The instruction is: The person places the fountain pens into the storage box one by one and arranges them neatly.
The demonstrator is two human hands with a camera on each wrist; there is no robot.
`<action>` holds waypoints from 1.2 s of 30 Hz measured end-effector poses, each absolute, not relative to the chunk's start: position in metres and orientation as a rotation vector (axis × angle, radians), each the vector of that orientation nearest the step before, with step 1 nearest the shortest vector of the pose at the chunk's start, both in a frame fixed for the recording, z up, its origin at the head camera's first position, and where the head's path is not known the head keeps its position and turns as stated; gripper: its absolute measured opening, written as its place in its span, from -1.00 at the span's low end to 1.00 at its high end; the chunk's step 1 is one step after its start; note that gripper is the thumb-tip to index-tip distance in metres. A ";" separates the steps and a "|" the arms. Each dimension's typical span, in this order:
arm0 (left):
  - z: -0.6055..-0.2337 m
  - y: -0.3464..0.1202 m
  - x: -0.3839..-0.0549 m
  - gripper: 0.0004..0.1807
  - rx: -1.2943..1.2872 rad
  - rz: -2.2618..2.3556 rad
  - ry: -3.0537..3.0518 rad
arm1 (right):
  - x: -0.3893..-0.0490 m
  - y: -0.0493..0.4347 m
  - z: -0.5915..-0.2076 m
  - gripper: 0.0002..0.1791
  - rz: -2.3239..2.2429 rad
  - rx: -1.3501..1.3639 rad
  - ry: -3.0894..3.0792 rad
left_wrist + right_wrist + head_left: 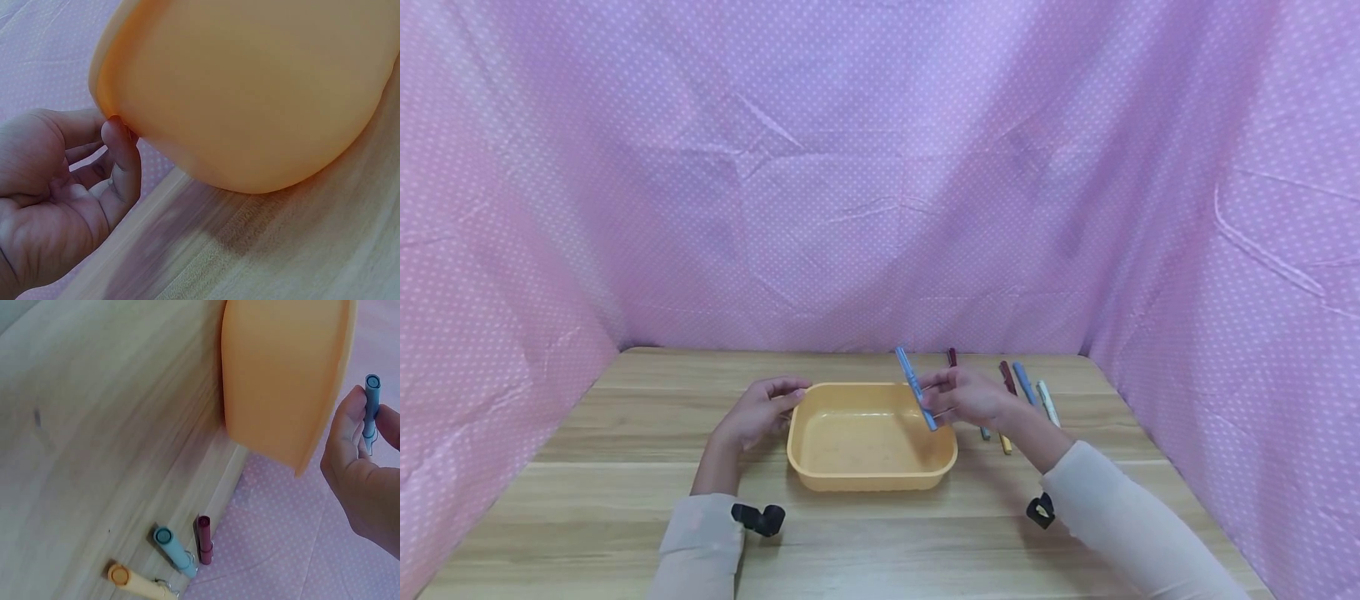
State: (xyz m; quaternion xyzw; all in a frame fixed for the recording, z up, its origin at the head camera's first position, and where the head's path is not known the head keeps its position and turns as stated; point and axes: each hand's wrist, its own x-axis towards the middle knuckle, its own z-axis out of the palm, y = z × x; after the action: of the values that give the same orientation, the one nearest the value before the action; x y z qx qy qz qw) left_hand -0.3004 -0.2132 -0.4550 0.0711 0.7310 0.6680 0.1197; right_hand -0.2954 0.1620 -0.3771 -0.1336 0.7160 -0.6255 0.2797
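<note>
A yellow-orange plastic basin (872, 482) sits on the wooden table. My left hand (767, 410) pinches its rim at the far left corner; the left wrist view shows the thumb (122, 156) and forefinger meeting at the rim. Over the basin's right side, my right hand (966, 398) holds a blue pen (910, 375) between thumb and fingers, tilted, with its lower end toward me. In the right wrist view the pen (372, 403) stands beyond the basin's edge, gripped near its middle.
Right of the basin lie several pens: dark red (1007, 375), blue (1024, 383), pale (1048, 403) and yellow (1006, 445). Another dark red pen (952, 357) shows behind my right hand. A pink dotted cloth (880, 208) hangs around the table.
</note>
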 end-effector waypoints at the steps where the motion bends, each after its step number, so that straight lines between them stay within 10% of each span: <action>1: -0.455 -0.213 -0.300 -0.61 0.205 1.955 2.136 | -0.295 0.160 -0.378 -0.50 -1.678 -0.359 1.913; 36: -0.450 -0.210 -0.296 -0.60 0.158 1.964 2.132 | -0.283 0.118 -0.403 -0.54 -1.605 -0.391 1.856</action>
State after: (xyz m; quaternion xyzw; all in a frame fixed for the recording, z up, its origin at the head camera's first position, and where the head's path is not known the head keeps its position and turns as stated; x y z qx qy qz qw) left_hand -0.2957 -0.2103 -0.4497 0.0540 0.7291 0.6718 0.1189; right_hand -0.2831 0.1185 -0.4031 -0.1489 0.7070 -0.6114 0.3229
